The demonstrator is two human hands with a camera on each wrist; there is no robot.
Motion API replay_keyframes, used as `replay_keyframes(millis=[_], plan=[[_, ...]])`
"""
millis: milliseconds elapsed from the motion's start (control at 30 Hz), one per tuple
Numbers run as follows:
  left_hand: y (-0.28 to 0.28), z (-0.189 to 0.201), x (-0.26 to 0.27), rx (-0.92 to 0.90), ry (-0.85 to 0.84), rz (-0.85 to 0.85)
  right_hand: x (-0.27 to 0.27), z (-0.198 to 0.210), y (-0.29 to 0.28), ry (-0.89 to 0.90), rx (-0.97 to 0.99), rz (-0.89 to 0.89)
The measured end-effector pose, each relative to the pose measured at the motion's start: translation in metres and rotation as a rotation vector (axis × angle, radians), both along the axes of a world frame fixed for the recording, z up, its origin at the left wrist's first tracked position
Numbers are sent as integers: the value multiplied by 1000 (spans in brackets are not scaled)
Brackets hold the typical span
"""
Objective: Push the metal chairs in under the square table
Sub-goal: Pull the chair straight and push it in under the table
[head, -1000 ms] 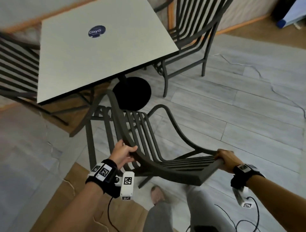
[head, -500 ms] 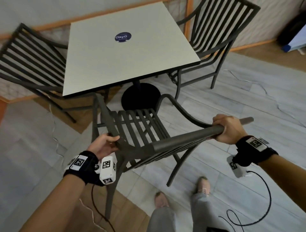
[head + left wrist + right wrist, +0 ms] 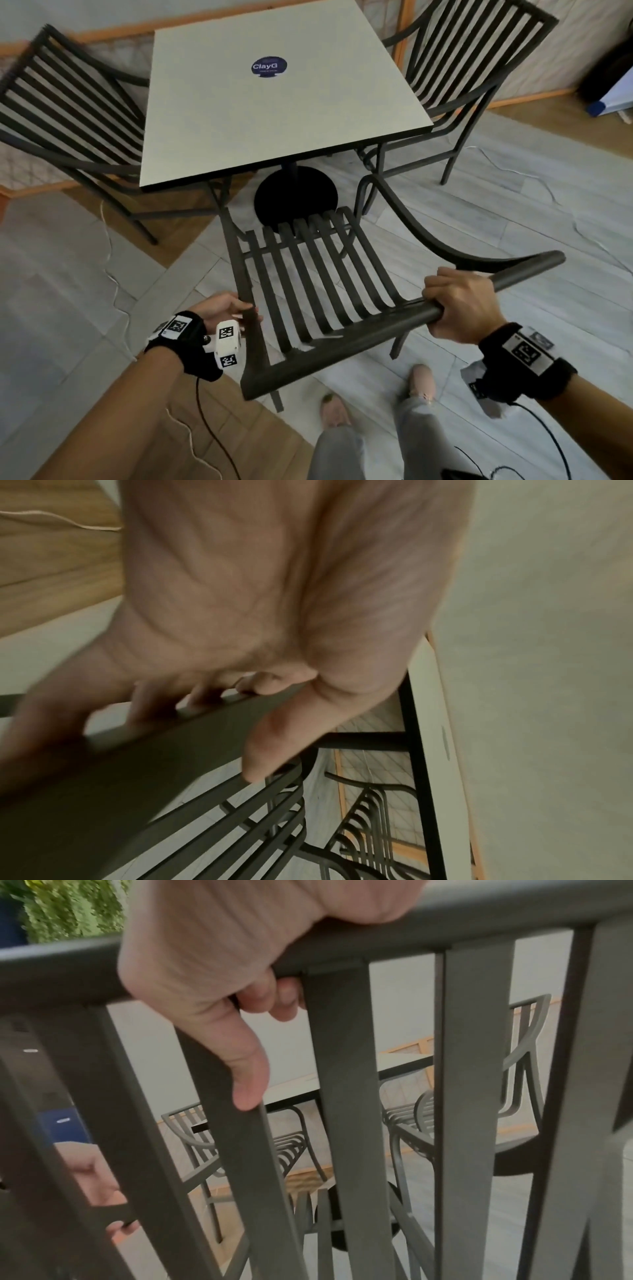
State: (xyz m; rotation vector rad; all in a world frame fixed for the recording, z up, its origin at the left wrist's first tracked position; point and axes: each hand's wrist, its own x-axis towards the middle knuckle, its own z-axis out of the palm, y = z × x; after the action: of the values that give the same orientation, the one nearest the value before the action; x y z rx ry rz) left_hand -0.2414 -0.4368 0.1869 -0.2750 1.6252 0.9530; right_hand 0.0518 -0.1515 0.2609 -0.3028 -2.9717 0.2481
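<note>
The dark grey slatted metal chair stands facing the square white tabletop, its seat front near the black round pedestal base. The right hand wraps the top rail; the left hand grips the side upright. Rigid and probably heavy, the frame should slide best pushed evenly from these two holds.

A round dark-blue sticker reading "ClayG" sits on the bench top, toward twelve o'clock.
</note>
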Motion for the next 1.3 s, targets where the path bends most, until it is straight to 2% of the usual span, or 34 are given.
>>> replay_keyframes(millis=[100,200,333,500,633,666,700,766,966,1066,1200,1300], plan=[[-11,-7,-3,-79,-20,-57,5,-15,-20,-28,0,-5],[-15,-14,-1,-156,5,-75,14,-34,-36,-153,14,-22],[-12,-34,-3,-245,47,26,16,-47,-65,-120,0,-12],[-3,-30,-6,-286,155,73,1,-62,-97,-179,13,-30],[-24,-104,-39,-238,174,142,-15,-72,-111,-300,21,-81],[-24,-102,-37,-238,150,161,-18,-74,-113,-320,24,-90],[-16,-76,-25,-245,128,180,-21,-75,-115,-341,23,-102],[-6,-49,-9,-245,104,185,-25,-77,-117,-360,31,-106],[-2,-48,-1,-285,106,135,-29,-79,-119,-385,52,-113],[4,-36,-4,-313,203,-33,-28,-81,-118,-378,51,-110],[15,-4,11,-119,247,-157,-26,-79,-112,-373,28,-61],[19,32,43,6,217,-467,-22,-79,-96,-356,-26,-11]])
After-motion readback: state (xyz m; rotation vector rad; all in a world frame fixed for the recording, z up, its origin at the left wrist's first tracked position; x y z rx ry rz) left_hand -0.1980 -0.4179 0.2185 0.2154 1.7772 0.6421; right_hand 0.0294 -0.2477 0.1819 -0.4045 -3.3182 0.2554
